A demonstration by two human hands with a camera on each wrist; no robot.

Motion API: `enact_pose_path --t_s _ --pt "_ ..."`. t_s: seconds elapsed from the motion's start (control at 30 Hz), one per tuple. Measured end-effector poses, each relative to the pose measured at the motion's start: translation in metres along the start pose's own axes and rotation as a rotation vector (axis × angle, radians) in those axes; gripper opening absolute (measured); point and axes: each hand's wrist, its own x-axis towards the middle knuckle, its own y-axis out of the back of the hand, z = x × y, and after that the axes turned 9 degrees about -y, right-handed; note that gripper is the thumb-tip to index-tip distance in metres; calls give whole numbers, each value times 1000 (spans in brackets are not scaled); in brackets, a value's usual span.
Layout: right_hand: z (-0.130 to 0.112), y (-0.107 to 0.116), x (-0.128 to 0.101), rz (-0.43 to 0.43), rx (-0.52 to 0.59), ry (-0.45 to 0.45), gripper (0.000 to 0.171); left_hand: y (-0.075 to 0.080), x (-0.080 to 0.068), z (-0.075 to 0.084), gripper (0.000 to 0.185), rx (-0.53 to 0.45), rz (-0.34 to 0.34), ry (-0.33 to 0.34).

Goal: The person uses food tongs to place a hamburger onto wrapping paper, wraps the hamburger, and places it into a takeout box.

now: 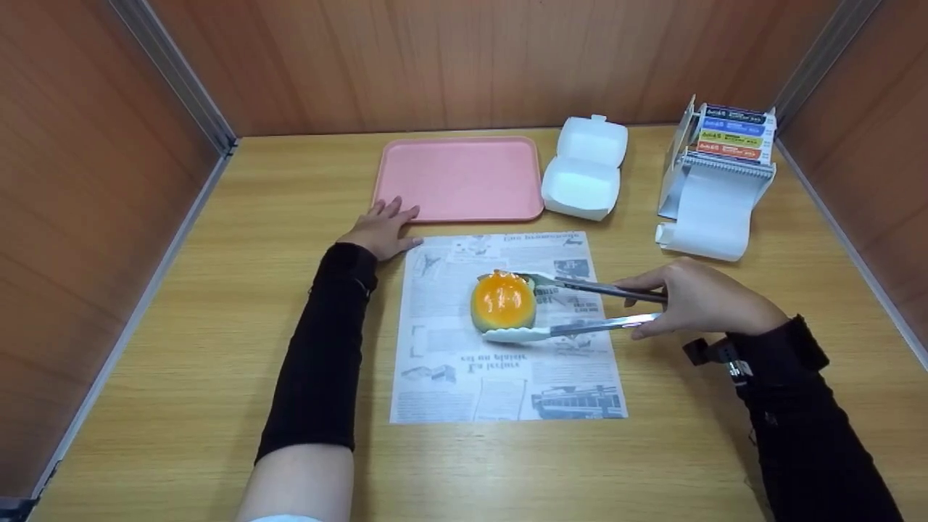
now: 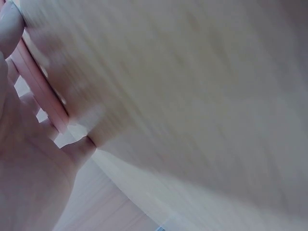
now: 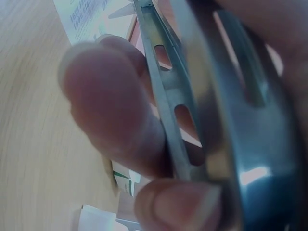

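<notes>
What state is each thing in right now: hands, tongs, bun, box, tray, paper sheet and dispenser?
Left hand: flat on the table, fingertips at the tray edge.
Right hand: grips the tongs.
Tongs: arms either side of the bun.
Bun: on the printed sheet.
Printed sheet: spread flat.
White box: lid open, empty.
Pink tray: bare.
Paper dispenser: sheet hanging out.
</notes>
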Motion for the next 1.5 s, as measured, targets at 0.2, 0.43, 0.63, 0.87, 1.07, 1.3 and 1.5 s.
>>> enact_pose_path --t_s 0.2,0.43,0.63,0.87,1.07,1.3,1.5 --pt "-2 3 -3 7 -9 -2 71 3 -7 7 72 4 15 0" --pt "1 3 -4 -18 14 -23 76 4 -7 7 72 -11 -7 5" --pt "5 4 -5 -43 52 -4 91 4 -4 7 72 0 -14 5" --pt "8 8 -7 51 155 9 89 4 -4 8 72 11 -12 -2" --pt "-4 12 3 238 278 10 92 4 -5 6 72 18 -10 3" --pt "-33 23 32 381 354 -86 97 7 -5 7 73 -3 -23 10" --pt "-61 40 68 301 399 -173 101 0 -1 0 74 -14 -27 18"
